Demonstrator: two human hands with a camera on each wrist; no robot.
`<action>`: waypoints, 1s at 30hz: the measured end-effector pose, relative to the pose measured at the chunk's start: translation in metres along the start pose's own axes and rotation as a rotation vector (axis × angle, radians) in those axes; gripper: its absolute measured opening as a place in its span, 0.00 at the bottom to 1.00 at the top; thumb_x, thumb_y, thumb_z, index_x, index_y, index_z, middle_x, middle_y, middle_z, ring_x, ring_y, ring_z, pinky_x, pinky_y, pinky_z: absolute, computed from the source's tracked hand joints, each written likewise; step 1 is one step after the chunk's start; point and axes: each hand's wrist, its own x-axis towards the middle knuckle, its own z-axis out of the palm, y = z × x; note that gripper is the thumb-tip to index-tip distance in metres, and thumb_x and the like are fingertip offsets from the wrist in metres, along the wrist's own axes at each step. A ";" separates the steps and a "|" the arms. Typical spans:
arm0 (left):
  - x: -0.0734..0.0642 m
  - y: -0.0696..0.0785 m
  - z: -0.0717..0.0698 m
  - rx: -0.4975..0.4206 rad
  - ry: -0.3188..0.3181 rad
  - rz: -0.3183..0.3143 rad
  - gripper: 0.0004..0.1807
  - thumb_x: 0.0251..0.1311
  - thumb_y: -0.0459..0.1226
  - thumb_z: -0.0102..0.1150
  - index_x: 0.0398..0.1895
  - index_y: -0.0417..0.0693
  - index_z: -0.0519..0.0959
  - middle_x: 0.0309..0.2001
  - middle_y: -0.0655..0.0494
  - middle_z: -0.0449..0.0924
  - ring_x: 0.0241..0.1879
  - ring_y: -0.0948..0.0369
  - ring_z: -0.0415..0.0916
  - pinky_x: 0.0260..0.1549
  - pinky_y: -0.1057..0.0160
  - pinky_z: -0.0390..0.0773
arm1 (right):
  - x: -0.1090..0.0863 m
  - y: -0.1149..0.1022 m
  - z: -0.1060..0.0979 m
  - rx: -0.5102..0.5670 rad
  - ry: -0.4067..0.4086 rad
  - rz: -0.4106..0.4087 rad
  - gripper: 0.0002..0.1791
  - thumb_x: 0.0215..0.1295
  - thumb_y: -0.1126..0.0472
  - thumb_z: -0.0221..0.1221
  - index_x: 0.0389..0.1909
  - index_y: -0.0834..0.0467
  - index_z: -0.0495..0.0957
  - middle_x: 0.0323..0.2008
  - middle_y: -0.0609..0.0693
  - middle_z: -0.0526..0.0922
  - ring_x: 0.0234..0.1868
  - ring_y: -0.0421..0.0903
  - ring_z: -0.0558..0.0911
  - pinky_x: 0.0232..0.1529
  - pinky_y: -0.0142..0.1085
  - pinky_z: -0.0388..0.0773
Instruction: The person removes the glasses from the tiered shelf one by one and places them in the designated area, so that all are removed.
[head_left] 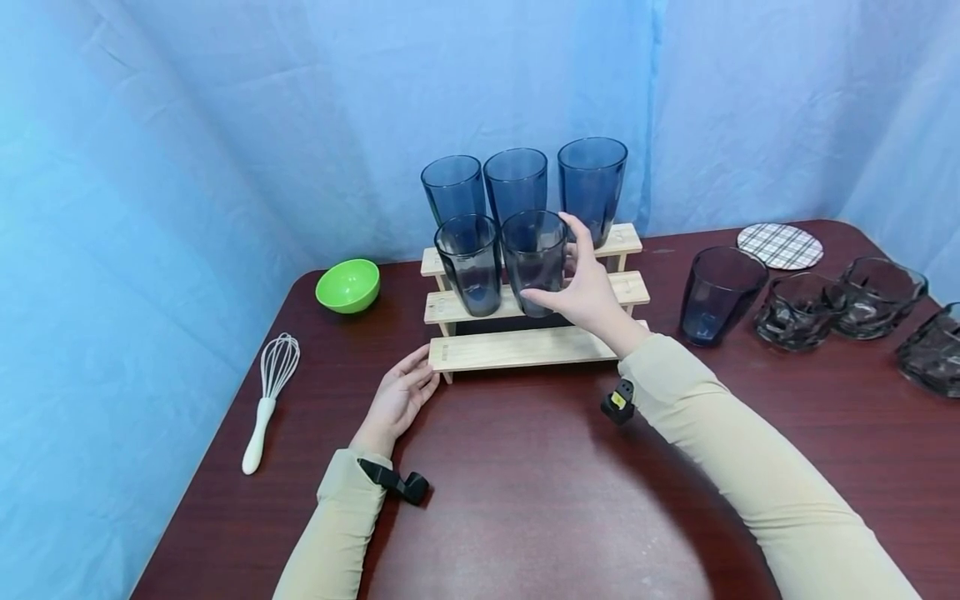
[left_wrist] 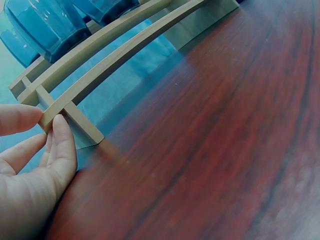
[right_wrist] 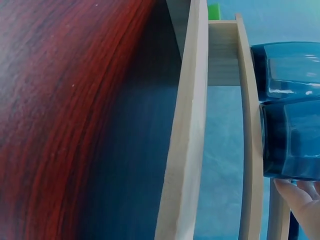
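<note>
A three-tier wooden stand (head_left: 517, 348) holds dark blue drinking glasses. My right hand (head_left: 592, 296) grips a glass (head_left: 534, 262) on the middle tier, thumb at its front and fingers round its right side. In the right wrist view, that glass (right_wrist: 295, 140) has its base at the tier's edge. Close at its left is another glass (head_left: 472, 271) on the same tier. Three glasses stand on the top tier, the rightmost glass (head_left: 592, 179) being a little apart. My left hand (head_left: 397, 398) pinches the left end of the lowest tier, fingers (left_wrist: 64, 140) under the board.
To the right are a tall dark glass (head_left: 720, 292), several short wavy glasses (head_left: 798, 312) and a checked round mat (head_left: 780, 246). A green bowl (head_left: 348, 286) and a white-handled whisk (head_left: 262, 408) lie at the left of the table (head_left: 540, 500). Blue curtains hang behind.
</note>
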 end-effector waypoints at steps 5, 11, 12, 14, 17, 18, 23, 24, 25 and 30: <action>0.000 0.000 -0.001 0.009 -0.005 0.003 0.29 0.66 0.22 0.39 0.71 0.35 0.52 0.41 0.57 0.71 0.37 0.67 0.74 0.41 0.72 0.76 | -0.001 0.001 -0.001 0.001 -0.004 -0.009 0.59 0.47 0.59 0.73 0.72 0.41 0.41 0.57 0.62 0.71 0.55 0.57 0.74 0.55 0.53 0.72; -0.002 0.001 0.000 -0.004 -0.002 -0.003 0.29 0.66 0.23 0.39 0.71 0.36 0.53 0.42 0.58 0.72 0.37 0.67 0.75 0.41 0.72 0.76 | -0.005 0.001 -0.003 0.037 -0.009 -0.028 0.58 0.46 0.62 0.73 0.71 0.42 0.43 0.56 0.61 0.71 0.55 0.56 0.74 0.53 0.53 0.74; -0.002 0.001 0.000 -0.003 0.000 -0.001 0.29 0.66 0.23 0.39 0.71 0.36 0.53 0.42 0.58 0.72 0.37 0.67 0.75 0.41 0.72 0.76 | -0.006 0.001 -0.004 0.042 -0.010 -0.031 0.58 0.46 0.62 0.73 0.71 0.43 0.43 0.55 0.61 0.72 0.55 0.55 0.74 0.53 0.52 0.75; -0.002 0.001 0.001 -0.002 -0.002 0.002 0.29 0.66 0.22 0.38 0.71 0.35 0.53 0.41 0.58 0.72 0.37 0.67 0.75 0.40 0.72 0.76 | -0.007 0.000 -0.004 0.055 -0.013 -0.033 0.59 0.45 0.63 0.73 0.71 0.43 0.44 0.54 0.60 0.72 0.55 0.54 0.75 0.52 0.52 0.75; -0.003 0.002 0.001 -0.005 -0.008 0.004 0.29 0.66 0.22 0.38 0.71 0.34 0.52 0.40 0.57 0.72 0.36 0.67 0.75 0.40 0.72 0.76 | -0.010 -0.001 -0.006 0.082 -0.015 -0.031 0.59 0.44 0.65 0.73 0.71 0.44 0.44 0.53 0.59 0.72 0.56 0.53 0.75 0.53 0.50 0.75; -0.003 0.002 0.001 -0.005 -0.011 0.004 0.30 0.66 0.22 0.38 0.71 0.34 0.52 0.40 0.57 0.72 0.36 0.67 0.74 0.40 0.72 0.76 | -0.011 -0.001 -0.006 0.097 -0.018 -0.028 0.59 0.44 0.66 0.73 0.71 0.44 0.45 0.53 0.59 0.71 0.56 0.52 0.74 0.53 0.50 0.75; -0.002 0.002 0.001 -0.005 -0.010 0.006 0.30 0.66 0.22 0.38 0.71 0.35 0.52 0.41 0.57 0.72 0.36 0.67 0.74 0.40 0.72 0.76 | -0.013 -0.004 -0.007 0.141 -0.031 -0.027 0.59 0.43 0.67 0.73 0.71 0.45 0.45 0.55 0.58 0.71 0.58 0.52 0.73 0.52 0.50 0.76; -0.002 0.002 0.001 -0.004 -0.009 0.007 0.29 0.66 0.22 0.38 0.71 0.35 0.52 0.41 0.57 0.72 0.36 0.67 0.74 0.40 0.72 0.76 | -0.013 -0.004 -0.007 0.144 -0.033 -0.025 0.59 0.43 0.67 0.73 0.71 0.45 0.45 0.55 0.58 0.71 0.58 0.52 0.73 0.51 0.50 0.77; -0.002 0.002 0.001 -0.002 -0.008 0.007 0.29 0.66 0.22 0.38 0.71 0.34 0.52 0.41 0.57 0.72 0.36 0.67 0.74 0.40 0.72 0.76 | -0.013 -0.004 -0.007 0.145 -0.034 -0.025 0.59 0.44 0.68 0.73 0.71 0.45 0.45 0.55 0.58 0.71 0.58 0.52 0.73 0.51 0.51 0.77; -0.001 0.001 0.000 -0.007 -0.009 0.004 0.30 0.66 0.22 0.38 0.71 0.34 0.52 0.40 0.58 0.71 0.36 0.67 0.74 0.40 0.72 0.76 | -0.016 -0.004 -0.008 0.146 -0.031 -0.025 0.58 0.43 0.68 0.73 0.70 0.45 0.45 0.56 0.58 0.71 0.60 0.53 0.72 0.50 0.53 0.77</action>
